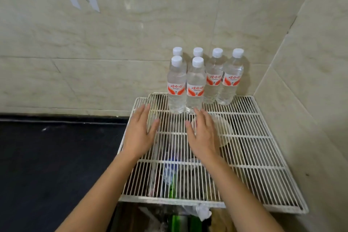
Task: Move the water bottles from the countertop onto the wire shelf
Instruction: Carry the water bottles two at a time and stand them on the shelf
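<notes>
Several clear water bottles (pixel 195 84) with white caps and red-and-white labels stand upright at the back of the white wire shelf (pixel 259 149), close to the tiled wall. Two are in front, the others behind and to the right. My left hand (pixel 139 132) hovers flat over the shelf's left edge, fingers spread, holding nothing. My right hand (pixel 203 133) hovers over the shelf's middle, fingers apart and empty, its fingertips just short of the front bottles' bases.
A dark countertop (pixel 56 165) lies to the left of the shelf. Tiled walls (pixel 113 43) close the back and the right side. Under the wires I see a pale round dish (pixel 225 130), green items (pixel 177 220) and plastic wrapping.
</notes>
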A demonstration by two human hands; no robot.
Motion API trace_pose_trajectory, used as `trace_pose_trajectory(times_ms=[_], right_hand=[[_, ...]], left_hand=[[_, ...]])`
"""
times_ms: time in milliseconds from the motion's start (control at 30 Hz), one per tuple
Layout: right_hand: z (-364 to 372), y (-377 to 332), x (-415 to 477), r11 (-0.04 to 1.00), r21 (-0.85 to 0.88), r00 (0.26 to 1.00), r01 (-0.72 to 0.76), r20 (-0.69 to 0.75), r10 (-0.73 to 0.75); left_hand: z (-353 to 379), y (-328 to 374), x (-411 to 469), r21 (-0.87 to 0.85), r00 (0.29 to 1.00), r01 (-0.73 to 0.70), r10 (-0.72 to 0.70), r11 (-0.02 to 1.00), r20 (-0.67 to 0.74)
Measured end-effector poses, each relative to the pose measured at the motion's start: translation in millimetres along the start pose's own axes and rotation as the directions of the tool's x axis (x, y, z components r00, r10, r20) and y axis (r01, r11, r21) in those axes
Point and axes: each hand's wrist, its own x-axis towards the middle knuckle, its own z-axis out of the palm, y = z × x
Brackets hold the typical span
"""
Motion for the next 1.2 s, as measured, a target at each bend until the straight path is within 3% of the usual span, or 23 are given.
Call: trace_pose_trajectory(times_ms=[67,233,467,700,900,1000,1100,1200], right_hand=[[3.6,-5.9,-21.2,0.998,-0.013,0.997,0.065,0.043,-0.064],[27.9,-50.9,-62.1,0.969,0.069,0.962,0.236,0.125,-0.243],[83.8,-150.2,-123.5,0.835,0.166,0.808,0.525,0.210,-0.550],[160.6,-252.2,-217.9,0.741,0.236,0.689,0.629,0.272,-0.672],[256.2,-394.7,-298.0,0.669,0.299,0.611,0.681,0.271,-0.744],[291.6,-458.1,-336.9,0.608,0.332,0.537,0.721,0.287,-0.793],[321.5,-497.3,-361.2,0.526,0.325,0.453,0.786,0.277,-0.847],[355.8,-517.2,-366.7,0.510,0.306,0.423,0.804,0.310,-0.851]], left_hand=[[-23.3,-9.7,-41.7,0.076,0.993,0.039,-0.030,0.996,-0.116],[-72.5,-27.2,-129.6,0.162,0.928,0.313,-0.266,0.936,-0.260],[-142.5,-75.9,-226.9,0.369,0.860,0.455,-0.292,0.811,-0.418],[-227.5,-172.1,-327.7,0.260,0.730,0.628,-0.438,0.734,-0.525],[-329.0,-268.5,-412.7,0.126,0.611,0.727,-0.552,0.675,-0.568],[-372.7,-305.7,-443.5,0.105,0.573,0.761,-0.589,0.640,-0.569],[-405.1,-342.5,-462.2,0.071,0.529,0.790,-0.621,0.608,-0.578],[-427.0,-383.1,-464.4,0.055,0.501,0.813,-0.648,0.580,-0.574]])
